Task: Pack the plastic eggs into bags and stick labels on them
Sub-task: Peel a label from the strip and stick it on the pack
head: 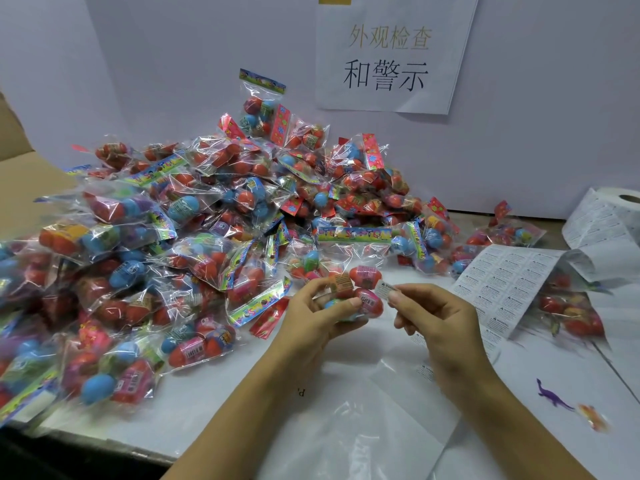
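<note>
Left hand: my left hand [323,308] holds a clear bag of plastic eggs [360,292] just above the desk [214,407], fingers and thumb curled round its lower end, so this grip is clamped on the bag.
Bag in hand: red and pink eggs show through the film, each with a small printed sticker; its coloured header card points away from me.
Right hand: my right hand [438,318] pinches a small white warning label [387,289] between thumb and forefinger, the grip closed on it, the label just beside the bag's right side; whether it touches the film I cannot tell.
Pile: a heap of filled bags [194,237] covers the left and back of the desk, reaching the wall.
Label stock: a roll of labels [609,216] stands at the right, its sheet [502,285] trailing toward me over more bags.
Wall: a paper sign [391,53] with Chinese characters.
Near edge: a purple toy dinosaur [552,396] and an orange one [594,417] lie at my right.
</note>
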`<state>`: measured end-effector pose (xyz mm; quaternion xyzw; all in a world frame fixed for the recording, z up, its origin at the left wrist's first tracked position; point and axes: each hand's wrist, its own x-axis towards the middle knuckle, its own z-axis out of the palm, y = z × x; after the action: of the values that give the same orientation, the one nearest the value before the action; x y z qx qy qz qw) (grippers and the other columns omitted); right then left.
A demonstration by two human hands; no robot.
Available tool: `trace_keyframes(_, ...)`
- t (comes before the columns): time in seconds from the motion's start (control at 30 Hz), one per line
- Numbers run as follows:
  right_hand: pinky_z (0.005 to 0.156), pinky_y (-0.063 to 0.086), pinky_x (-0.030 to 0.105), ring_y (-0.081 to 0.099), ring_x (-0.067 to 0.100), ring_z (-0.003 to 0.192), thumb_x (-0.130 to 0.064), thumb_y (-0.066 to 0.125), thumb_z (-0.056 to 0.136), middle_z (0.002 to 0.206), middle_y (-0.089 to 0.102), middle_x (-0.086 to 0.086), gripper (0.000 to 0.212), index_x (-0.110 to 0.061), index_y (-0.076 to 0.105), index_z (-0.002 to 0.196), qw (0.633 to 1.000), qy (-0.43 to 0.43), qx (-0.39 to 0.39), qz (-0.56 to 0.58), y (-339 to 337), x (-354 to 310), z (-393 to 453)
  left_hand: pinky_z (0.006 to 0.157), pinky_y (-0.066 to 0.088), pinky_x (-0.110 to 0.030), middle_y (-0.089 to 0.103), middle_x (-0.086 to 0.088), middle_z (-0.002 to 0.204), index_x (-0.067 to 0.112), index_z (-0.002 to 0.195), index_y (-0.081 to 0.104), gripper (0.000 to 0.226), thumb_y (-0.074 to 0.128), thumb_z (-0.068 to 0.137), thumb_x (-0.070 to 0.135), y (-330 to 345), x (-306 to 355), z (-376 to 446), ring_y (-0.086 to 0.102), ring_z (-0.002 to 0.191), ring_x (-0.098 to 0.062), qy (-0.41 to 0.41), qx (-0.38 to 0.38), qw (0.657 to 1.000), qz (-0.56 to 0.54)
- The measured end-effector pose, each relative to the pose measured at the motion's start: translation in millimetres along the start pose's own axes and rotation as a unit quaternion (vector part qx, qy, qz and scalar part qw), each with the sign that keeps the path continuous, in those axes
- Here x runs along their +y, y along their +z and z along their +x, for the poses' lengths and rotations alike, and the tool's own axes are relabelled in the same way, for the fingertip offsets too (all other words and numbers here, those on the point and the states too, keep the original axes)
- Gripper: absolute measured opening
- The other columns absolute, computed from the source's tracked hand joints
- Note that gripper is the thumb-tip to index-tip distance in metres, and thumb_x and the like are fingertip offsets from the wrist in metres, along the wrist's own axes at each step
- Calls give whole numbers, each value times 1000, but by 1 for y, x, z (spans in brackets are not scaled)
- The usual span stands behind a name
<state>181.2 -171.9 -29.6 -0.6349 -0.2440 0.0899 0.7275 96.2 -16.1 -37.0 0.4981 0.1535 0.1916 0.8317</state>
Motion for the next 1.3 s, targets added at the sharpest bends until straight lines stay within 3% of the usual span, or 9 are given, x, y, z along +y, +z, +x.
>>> trace_keyframes(0.2,59,53,20,59,9,55,-10,77,83,74,74,3,13,-16,78,95,998,-19,-26,-55,2,-8,-5,80,63,-39,73,-26,111,-5,124,61,36,70,89,-4,-2,0,1,74,99,-40,-14,-8,1000,9)
trace_keyframes(0.33,62,55,24,61,11,58,-17,80,80,81,75,7,54,-36,61,127,997,-9,-51,-64,0,-9,-5,77,63,-40,73,-27,110,-7,119,62,27,64,93,-4,-2,0,2,74,97,-40,-20,-3,1000,4)
trace_keyframes(0.43,61,55,23,63,12,60,-34,82,70,84,75,6,71,-47,48,131,996,-14,-60,-67,-1,-8,-5,75,63,-40,72,-29,111,-7,115,62,21,61,94,-5,-2,1,2,74,96,-41,-30,-2,1000,6)
trace_keyframes(0.57,58,52,21,59,8,58,-48,81,64,83,75,4,74,-51,46,129,994,-31,-62,-82,-2,-4,-5,77,63,-40,70,-29,114,-8,112,62,19,61,94,-4,-2,2,2,73,100,-42,-33,-1,999,20)
trace_keyframes(0.77,60,52,23,56,8,57,-46,79,71,85,75,0,73,-54,41,133,987,-73,-66,-130,-4,1,-4,82,62,-41,70,-30,113,-6,118,62,25,63,93,-6,-2,0,0,72,102,-43,-22,-17,999,34)
trace_keyframes(1.0,57,49,21,52,6,55,-47,78,73,83,73,-2,71,-61,40,131,978,-101,-69,-167,-7,2,-3,77,62,-37,72,-27,107,-4,120,62,31,66,90,-10,-2,-1,-1,75,92,-34,-8,-24,999,46)
trace_keyframes(1.3,56,47,19,50,5,54,-22,82,83,81,73,-3,71,-54,42,131,971,-115,-70,-199,-9,7,-1,79,62,-36,74,-23,104,-2,120,62,35,74,86,-3,-2,-1,-2,75,95,-35,0,-45,998,41)
